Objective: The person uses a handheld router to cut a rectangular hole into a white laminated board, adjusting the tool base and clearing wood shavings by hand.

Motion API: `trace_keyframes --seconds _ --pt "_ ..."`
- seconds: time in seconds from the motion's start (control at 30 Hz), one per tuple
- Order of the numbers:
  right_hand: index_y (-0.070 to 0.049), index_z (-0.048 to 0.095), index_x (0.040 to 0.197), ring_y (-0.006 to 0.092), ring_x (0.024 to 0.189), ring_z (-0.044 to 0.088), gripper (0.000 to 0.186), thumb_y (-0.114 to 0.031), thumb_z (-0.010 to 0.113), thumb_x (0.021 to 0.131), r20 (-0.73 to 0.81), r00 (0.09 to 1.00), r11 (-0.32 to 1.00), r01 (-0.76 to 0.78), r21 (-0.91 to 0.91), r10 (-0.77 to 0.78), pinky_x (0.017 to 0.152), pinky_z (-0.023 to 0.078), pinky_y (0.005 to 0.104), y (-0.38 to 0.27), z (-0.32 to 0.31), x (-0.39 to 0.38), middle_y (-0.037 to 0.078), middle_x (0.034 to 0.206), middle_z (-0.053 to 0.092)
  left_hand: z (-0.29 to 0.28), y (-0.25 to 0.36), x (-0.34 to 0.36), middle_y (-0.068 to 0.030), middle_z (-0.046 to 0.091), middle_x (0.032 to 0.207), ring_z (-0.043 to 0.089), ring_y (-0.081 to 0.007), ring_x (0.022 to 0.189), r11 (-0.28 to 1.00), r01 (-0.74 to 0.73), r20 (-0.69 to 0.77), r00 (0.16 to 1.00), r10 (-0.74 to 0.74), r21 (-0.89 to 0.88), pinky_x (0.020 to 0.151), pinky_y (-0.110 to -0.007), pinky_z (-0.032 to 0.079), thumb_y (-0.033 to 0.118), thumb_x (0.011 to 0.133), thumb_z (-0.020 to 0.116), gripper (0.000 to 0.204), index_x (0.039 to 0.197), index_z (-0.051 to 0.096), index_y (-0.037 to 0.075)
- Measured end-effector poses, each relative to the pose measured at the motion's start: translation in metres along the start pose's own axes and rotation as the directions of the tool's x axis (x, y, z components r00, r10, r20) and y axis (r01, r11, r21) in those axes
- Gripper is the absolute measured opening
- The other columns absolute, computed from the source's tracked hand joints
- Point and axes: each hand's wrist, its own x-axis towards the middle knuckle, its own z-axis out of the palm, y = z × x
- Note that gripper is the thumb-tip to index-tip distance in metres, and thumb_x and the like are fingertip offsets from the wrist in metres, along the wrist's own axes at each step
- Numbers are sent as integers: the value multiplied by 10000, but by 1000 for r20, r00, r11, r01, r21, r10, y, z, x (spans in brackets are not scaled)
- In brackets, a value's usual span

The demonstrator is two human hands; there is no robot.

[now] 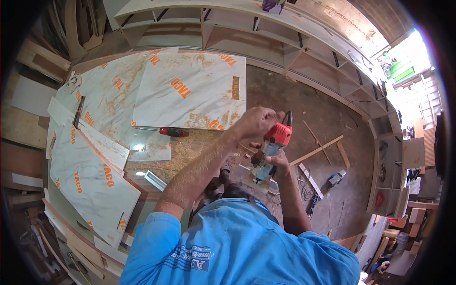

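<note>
Blue shirt (228, 242) is filling the lower edge of my remote feed. Pale shelving unit (223, 10) is running along the top and right of the floor (268, 85). Squarish marbled panel (161, 104) is lying on other panels, sawdust scattering over it. Red-topped power tool (272, 148) is hanging in the air just off that panel's lower right corner, sitting between both hands; I'm reading its long axis as slanting, red end up and right, base pointing back toward the body. Right hand (280, 166) is grasping its barrel, so that's the nearer one. Left hand (259, 122) is resting with curled fingers up by the red end; I'm not able to tell whether it's gripping. Screwdriver (173, 132) is lying along the panel's lower edge.
</note>
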Motion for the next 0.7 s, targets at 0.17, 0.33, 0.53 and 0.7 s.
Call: trace_keyframes --seconds 0.17,0.33,0.53,0.7 --pt "11 618 1183 211 898 690 633 -234 839 643 15 997 997 -71 29 70 845 557 370 -7 -11 28 93 1009 704 -41 -34 44 -31 753 891 679 -106 834 959 35 139 990 5 -281 762 -300 550 281 977 756 281 1061 774 14" --pt "-8 619 1170 193 862 682 619 -218 842 632 -39 999 991 -19 -135 14 788 541 345 -35 -17 41 72 972 701 -55 -40 88 -34 770 918 695 -108 865 933 88 336 941 37 -349 812 -287 544 248 908 833 246 1017 790 31" --pt "-19 641 1091 177 819 670 524 -163 822 621 -80 997 987 -10 -159 -3 744 529 332 -51 -36 62 58 915 694 -53 -44 139 -17 776 931 703 -107 883 904 63 390 913 118 -422 833 -281 546 266 901 841 233 980 804 50" --pt "-17 658 1028 175 803 672 450 -130 802 617 -111 990 990 75 -122 -88 734 531 329 -47 -52 88 60 907 697 -63 -46 161 -24 774 984 703 -105 906 920 -8 279 952 127 -391 845 -286 561 263 945 795 280 1115 772 43"
